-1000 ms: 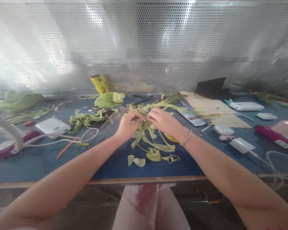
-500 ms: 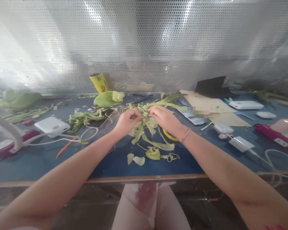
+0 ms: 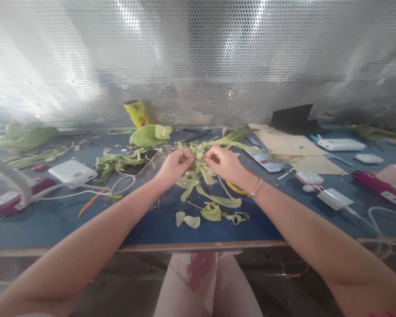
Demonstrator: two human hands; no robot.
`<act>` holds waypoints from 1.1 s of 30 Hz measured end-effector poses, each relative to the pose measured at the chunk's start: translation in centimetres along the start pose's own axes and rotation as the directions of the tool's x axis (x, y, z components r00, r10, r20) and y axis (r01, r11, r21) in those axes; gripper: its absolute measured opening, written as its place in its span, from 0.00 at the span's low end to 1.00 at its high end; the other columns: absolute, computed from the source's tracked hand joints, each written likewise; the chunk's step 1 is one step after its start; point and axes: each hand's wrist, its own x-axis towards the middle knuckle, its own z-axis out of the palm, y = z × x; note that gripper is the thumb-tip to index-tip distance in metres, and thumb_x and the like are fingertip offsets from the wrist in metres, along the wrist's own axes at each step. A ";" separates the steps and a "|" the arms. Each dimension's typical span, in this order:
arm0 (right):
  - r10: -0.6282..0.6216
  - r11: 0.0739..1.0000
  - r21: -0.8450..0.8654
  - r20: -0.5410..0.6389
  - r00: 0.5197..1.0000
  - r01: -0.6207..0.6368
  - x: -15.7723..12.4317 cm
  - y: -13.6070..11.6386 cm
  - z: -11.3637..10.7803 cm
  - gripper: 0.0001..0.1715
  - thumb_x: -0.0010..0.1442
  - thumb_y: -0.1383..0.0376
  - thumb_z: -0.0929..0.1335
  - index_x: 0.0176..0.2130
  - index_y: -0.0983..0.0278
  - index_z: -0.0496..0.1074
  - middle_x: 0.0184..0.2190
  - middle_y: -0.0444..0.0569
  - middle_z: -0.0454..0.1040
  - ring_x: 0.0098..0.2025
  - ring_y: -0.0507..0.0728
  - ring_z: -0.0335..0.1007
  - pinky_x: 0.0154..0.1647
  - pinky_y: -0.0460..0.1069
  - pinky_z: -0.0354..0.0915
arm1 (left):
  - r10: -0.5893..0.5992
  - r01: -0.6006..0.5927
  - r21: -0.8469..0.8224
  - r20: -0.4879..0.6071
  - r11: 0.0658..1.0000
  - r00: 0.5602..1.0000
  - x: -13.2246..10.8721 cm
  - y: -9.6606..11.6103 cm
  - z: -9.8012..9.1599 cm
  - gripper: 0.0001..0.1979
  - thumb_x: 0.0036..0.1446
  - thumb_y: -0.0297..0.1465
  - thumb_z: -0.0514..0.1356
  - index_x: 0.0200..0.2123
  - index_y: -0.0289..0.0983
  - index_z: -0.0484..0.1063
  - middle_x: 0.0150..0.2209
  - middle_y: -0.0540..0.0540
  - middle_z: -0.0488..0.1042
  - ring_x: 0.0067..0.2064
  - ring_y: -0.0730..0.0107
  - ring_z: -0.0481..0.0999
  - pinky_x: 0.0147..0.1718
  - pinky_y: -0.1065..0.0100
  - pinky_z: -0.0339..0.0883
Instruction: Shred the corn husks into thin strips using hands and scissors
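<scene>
My left hand [image 3: 173, 166] and my right hand [image 3: 223, 163] meet over the middle of the blue table [image 3: 53, 220]. Both pinch a bundle of pale green leaf strips [image 3: 198, 169], fingers curled round its top. The strips hang down from my fingers and trail onto the table [image 3: 214, 200]. Cut leaf scraps [image 3: 211, 212] lie just in front of my hands. A yellow ring [image 3: 233, 188] shows under my right wrist, which wears a thin bracelet.
Green leaves [image 3: 117, 162] and a folded leaf [image 3: 150, 135] lie left of my hands. A white power bank [image 3: 71, 171], cables, a pink device [image 3: 6, 200], a yellow roll [image 3: 137, 113], cardboard [image 3: 300, 152], chargers [image 3: 335, 199] and a perforated metal wall [image 3: 198, 61] surround me.
My hands have drawn closer together on the leaf strips and shifted slightly away from me. The rest of the table looks the same.
</scene>
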 end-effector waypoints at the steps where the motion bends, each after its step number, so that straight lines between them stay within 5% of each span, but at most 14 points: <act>1: -0.011 1.000 0.021 -0.003 1.000 0.011 0.0 0.2 0.0 0.06 0.56 0.67 0.64 0.27 0.63 0.61 0.28 0.46 0.70 0.29 0.51 0.64 0.31 0.47 0.59 | -0.004 0.004 -0.036 -0.011 0.999 1.000 0.0 0.0 0.0 0.11 0.44 0.35 0.64 0.25 0.35 0.65 0.34 0.47 0.73 0.33 0.72 0.73 0.35 0.64 0.72; 10: -0.075 0.974 -0.205 0.093 0.993 0.092 0.1 -0.4 -0.9 0.09 0.58 0.70 0.62 0.26 0.64 0.62 0.28 0.46 0.67 0.31 0.53 0.62 0.35 0.49 0.57 | -0.028 0.014 -0.131 -0.108 0.991 0.994 0.2 0.3 0.0 0.11 0.42 0.33 0.65 0.23 0.33 0.66 0.41 0.44 0.74 0.37 0.70 0.74 0.39 0.62 0.71; 20: -0.001 0.986 -0.167 0.110 0.994 0.019 0.3 -0.6 -1.0 0.11 0.57 0.73 0.63 0.24 0.65 0.62 0.26 0.45 0.67 0.29 0.51 0.62 0.33 0.48 0.57 | 0.043 -0.047 -0.018 -0.178 0.999 0.983 0.7 -0.4 -0.4 0.09 0.42 0.33 0.64 0.23 0.34 0.68 0.29 0.47 0.74 0.33 0.72 0.71 0.40 0.66 0.63; 33: 0.014 0.986 -0.167 0.110 0.994 0.005 0.6 -0.6 -1.2 0.11 0.56 0.71 0.63 0.23 0.64 0.63 0.24 0.45 0.68 0.27 0.51 0.63 0.30 0.47 0.58 | -0.009 -0.011 -0.109 -0.177 0.994 0.984 0.6 -0.9 0.0 0.10 0.42 0.33 0.65 0.23 0.34 0.69 0.25 0.48 0.72 0.28 0.75 0.69 0.31 0.70 0.63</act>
